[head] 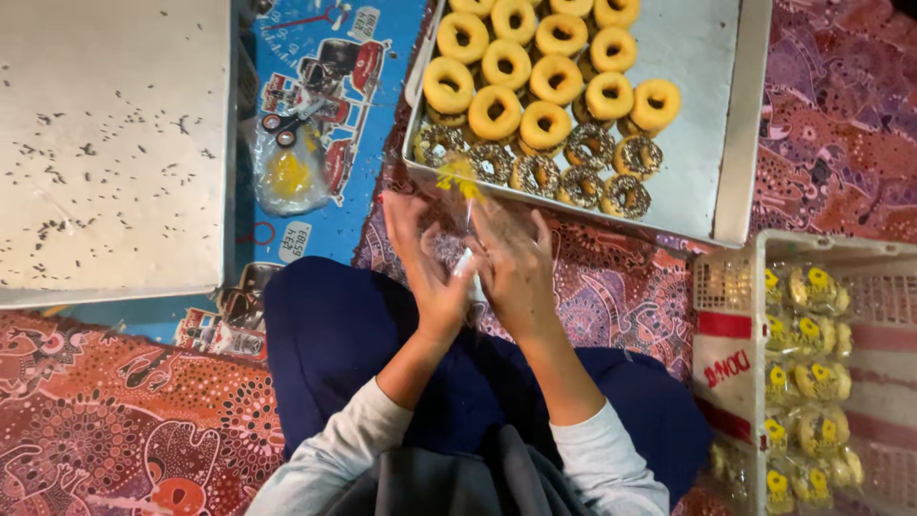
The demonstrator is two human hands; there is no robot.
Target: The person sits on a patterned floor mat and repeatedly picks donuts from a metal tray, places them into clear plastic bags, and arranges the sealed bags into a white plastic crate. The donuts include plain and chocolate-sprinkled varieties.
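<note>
My left hand (427, 270) and my right hand (517, 267) are together above my lap, both gripping a small clear plastic bag (465, 256) with a yellow printed top (459, 176). What lies inside the bag is hidden by my fingers. Just beyond my hands stands a metal tray (702, 105) holding several yellow-glazed doughnuts (506, 63) and a front row of chocolate-sprinkled doughnuts (583, 146).
A white plastic crate (728, 325) at the right holds several bagged doughnuts (808, 380). At the left lies an empty metal tray (110, 143) dotted with sprinkles. A clump of plastic bags with red-handled scissors (287, 153) sits on a blue printed mat. Patterned cloth covers the floor.
</note>
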